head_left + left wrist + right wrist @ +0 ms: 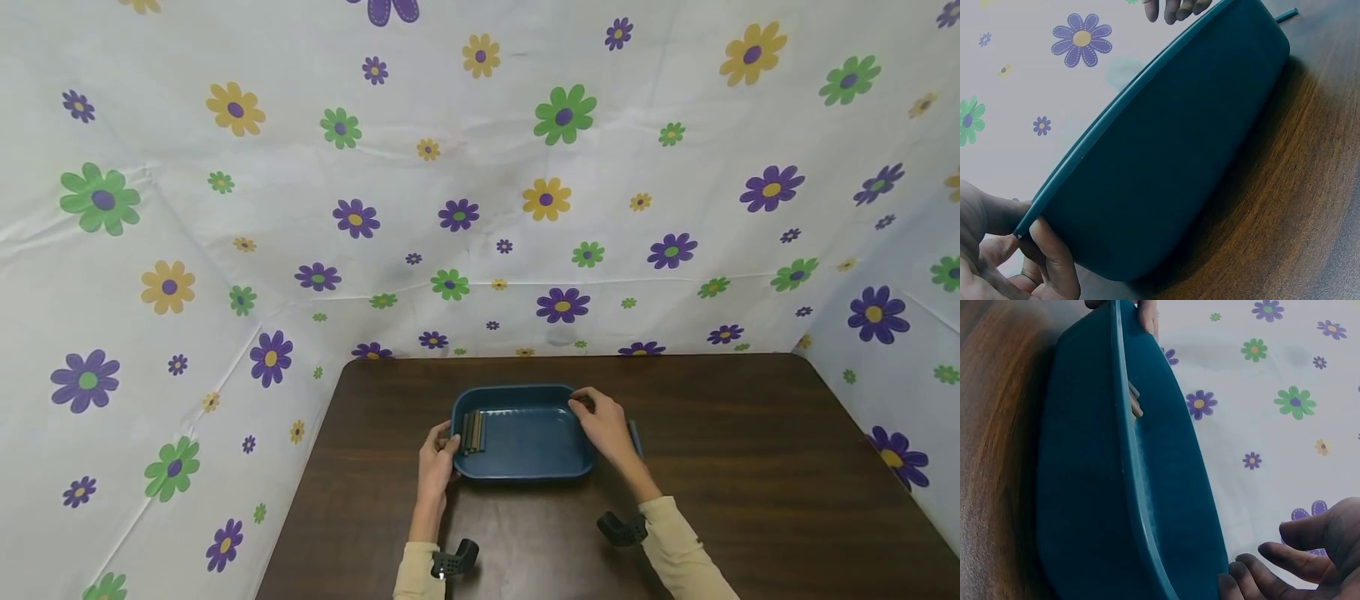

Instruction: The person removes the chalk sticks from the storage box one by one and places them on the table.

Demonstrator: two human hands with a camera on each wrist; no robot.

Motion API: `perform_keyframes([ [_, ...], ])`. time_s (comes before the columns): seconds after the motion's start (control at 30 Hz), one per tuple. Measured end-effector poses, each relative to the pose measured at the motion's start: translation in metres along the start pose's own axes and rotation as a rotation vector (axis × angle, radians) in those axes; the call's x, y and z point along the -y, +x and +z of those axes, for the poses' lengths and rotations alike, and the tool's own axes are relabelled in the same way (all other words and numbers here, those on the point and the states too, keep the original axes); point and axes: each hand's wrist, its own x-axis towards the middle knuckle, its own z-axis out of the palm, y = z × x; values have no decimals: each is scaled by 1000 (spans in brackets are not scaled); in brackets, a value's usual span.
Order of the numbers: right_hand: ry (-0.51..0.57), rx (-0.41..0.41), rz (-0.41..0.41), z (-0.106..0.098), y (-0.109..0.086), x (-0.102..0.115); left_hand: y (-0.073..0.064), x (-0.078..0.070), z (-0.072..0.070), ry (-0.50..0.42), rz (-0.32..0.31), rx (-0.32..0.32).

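A deep blue rectangular tray (525,478) stands on the brown table. Several short sticks (473,432) in tan, greenish and bluish tones lie side by side at its left end. My left hand (437,460) grips the tray's left rim, thumb on top and fingers beneath, as the left wrist view shows. At the far right corner is my right hand (606,427), its fingers loosely bent by the rim. In the right wrist view that hand (1310,556) has thumb and forefinger apart with nothing between them, while its lower fingertips appear to touch the tray's edge.
A thin blue stick (635,438) lies on the table (750,467) just right of the tray, partly behind my right hand. White cloth (480,167) with printed flowers hangs behind the table and at both sides. Each wrist bears a black camera mount (456,560).
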Motion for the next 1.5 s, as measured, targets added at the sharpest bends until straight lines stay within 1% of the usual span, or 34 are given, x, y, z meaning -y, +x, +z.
perform_keyframes([
  [0.1, 3, 8, -8, 3, 1, 1, 1, -1, -1, -4, -11, -3],
  [0.33, 11, 18, -51, 10, 5, 6, 3, -2, -3, -9, 10, -9],
  [0.6, 21, 46, -50, 15, 9, 11, 4, -4, -4, -19, 4, -14],
  [0.83, 27, 48, -35, 13, 4, 10, 5, -4, 1, -23, 20, 22],
  [0.97, 28, 54, -40, 14, 2, 9, 5, -4, 3, -21, 12, 29],
  [1.2, 7, 75, -42, 28, 3, 11, 4, -1, 2, -26, 9, 13],
  [1.23, 9, 79, -43, 31, 3, 12, 1, -6, 1, -26, 4, 11],
  [1.33, 11, 83, -41, 38, 3, 15, 1, -6, 0, -27, 5, 5],
  [1.43, 31, 97, -31, 44, 2, 17, 2, -6, 0, -14, 4, 0],
  [1.47, 41, 102, -24, 46, 2, 18, 4, -1, 0, -11, 9, -3],
  [1.5, 52, 108, -19, 49, 1, 18, 4, -1, 0, -5, 9, -5],
])
